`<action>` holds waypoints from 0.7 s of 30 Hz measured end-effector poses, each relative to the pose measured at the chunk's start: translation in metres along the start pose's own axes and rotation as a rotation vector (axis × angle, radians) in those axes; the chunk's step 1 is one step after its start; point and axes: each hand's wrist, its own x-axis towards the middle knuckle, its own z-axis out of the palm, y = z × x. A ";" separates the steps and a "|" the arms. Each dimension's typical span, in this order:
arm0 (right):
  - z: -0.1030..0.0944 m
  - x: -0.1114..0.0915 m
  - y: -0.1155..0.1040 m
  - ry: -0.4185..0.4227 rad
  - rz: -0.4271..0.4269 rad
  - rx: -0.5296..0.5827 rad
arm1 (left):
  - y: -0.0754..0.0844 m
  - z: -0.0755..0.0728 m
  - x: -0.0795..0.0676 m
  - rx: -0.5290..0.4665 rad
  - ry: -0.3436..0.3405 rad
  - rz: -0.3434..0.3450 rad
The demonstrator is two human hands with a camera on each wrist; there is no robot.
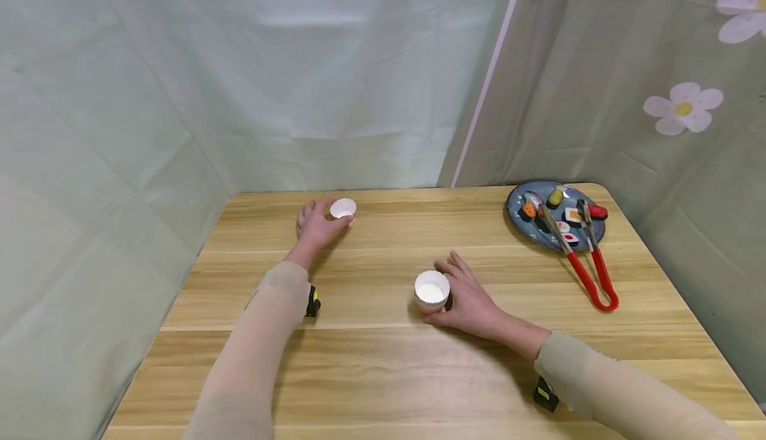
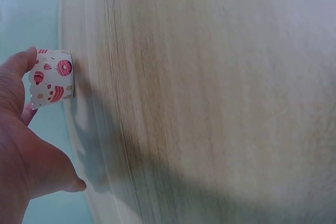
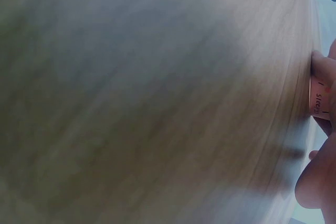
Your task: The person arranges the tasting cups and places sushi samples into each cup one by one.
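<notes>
At the far left of the table, my left hand [image 1: 319, 224] holds a paper muffin cup [image 1: 343, 208] between thumb and fingers. The cup is upright with a scalloped rim; the left wrist view shows it as white with red prints [image 2: 54, 78]. Nearer, in the middle of the table, my right hand [image 1: 469, 302] grips a second scalloped paper muffin cup [image 1: 431, 288] with the thumb in front and fingers behind. Its outside is pinkish, with lettering [image 3: 318, 102] in the right wrist view, where fingers cover much of it.
A blue plate [image 1: 519, 221] at the back right bears several sushi pieces. Tongs [image 1: 579, 270] with red handles lie across it, the handle end on the table [image 1: 383, 367]. Pale curtains [image 1: 359, 74] hang behind the table and at both sides.
</notes>
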 end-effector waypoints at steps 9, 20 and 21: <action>0.001 0.000 -0.001 0.000 -0.004 -0.002 | -0.004 -0.002 0.000 0.036 -0.001 0.006; 0.000 -0.003 -0.002 0.003 0.038 -0.012 | 0.002 -0.016 -0.004 0.045 0.023 0.043; 0.000 -0.003 -0.003 0.005 0.044 -0.012 | 0.003 -0.017 -0.005 0.048 0.026 0.055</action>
